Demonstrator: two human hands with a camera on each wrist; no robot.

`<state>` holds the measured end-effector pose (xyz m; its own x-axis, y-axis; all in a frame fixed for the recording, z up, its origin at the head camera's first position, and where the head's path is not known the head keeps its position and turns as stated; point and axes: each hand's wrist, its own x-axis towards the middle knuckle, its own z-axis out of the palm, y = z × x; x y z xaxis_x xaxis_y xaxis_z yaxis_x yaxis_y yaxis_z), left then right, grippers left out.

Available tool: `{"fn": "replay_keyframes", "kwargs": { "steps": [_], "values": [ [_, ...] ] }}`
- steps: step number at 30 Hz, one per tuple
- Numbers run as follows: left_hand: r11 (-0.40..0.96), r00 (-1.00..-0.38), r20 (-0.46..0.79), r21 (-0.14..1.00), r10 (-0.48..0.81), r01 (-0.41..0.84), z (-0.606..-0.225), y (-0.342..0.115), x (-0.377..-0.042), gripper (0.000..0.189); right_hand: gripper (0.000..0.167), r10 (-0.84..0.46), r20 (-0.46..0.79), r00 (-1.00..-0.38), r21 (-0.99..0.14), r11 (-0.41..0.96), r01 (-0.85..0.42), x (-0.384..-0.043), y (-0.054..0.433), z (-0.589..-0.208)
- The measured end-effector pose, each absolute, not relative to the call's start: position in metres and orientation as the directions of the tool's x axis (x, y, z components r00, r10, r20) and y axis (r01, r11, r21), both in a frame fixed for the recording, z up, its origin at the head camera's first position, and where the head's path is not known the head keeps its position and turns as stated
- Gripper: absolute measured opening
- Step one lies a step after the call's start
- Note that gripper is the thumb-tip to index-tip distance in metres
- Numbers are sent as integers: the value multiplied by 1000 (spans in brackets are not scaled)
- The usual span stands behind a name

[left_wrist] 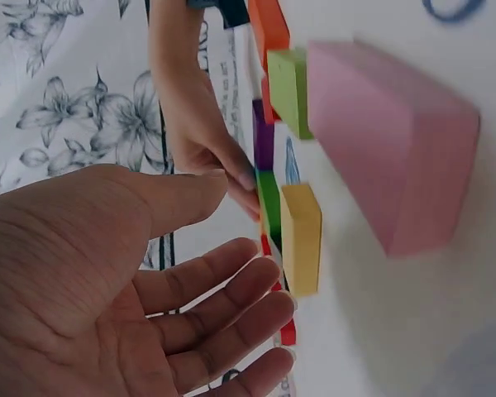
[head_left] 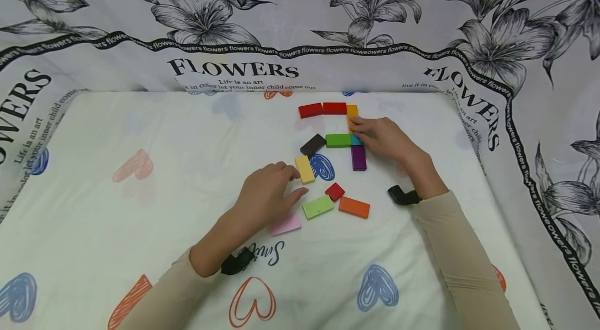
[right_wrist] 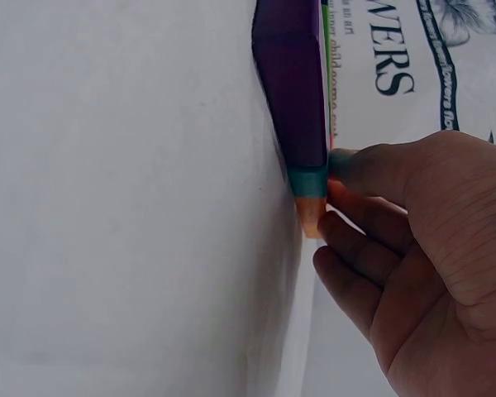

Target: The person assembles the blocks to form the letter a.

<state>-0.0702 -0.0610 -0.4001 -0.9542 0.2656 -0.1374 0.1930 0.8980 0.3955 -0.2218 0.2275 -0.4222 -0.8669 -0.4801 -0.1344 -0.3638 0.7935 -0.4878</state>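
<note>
My right hand [head_left: 386, 137] reaches over a row of coloured blocks, fingertips on the yellow-orange block [head_left: 352, 109]. In the right wrist view its thumb lies against the small blue block [right_wrist: 307, 180], between that block and the purple block [right_wrist: 293, 103]; I cannot tell whether the fingers pinch or only press. The green block [head_left: 338, 141] joins the blue one at the left. My left hand [head_left: 264, 189] hovers with fingers spread and slightly bent, holding nothing. Its fingertips are right by the pale yellow block [head_left: 305, 169], and the pink block [left_wrist: 380, 141] lies below the palm.
Two red blocks [head_left: 335, 108] run left from the yellow-orange one. A black block [head_left: 312, 144] slants near the green one. Nearer me lie a small red block [head_left: 335, 192], a light green block [head_left: 317, 207] and an orange block [head_left: 354, 207]. A heart-printed cloth [head_left: 154, 236] covers the table.
</note>
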Motion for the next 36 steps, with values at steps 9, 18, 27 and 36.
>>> {"fn": "replay_keyframes", "kwargs": {
  "steps": [9, 18, 27, 36],
  "values": [
    [882, -915, -174, 383, 363, 277, -406, -49, -55, 47, 41, -482, -136, -866, -486, 794, -365, -223, 229, -424],
    [902, -898, -231, 313, 375, 296, -405, -66, -33, 60, 41, -487, -131, -863, -483, 792, -374, -223, 227, -425],
    [909, -899, -205, 247, 388, 336, -400, -82, -18, 52, 41, -459, -149, -876, -498, 800, -335, -224, 229, -428],
    [909, -910, -149, 232, 386, 347, -402, -83, -14, 39, 40, -465, -141, -874, -490, 800, -347, -223, 230, -426]
  ]
}}
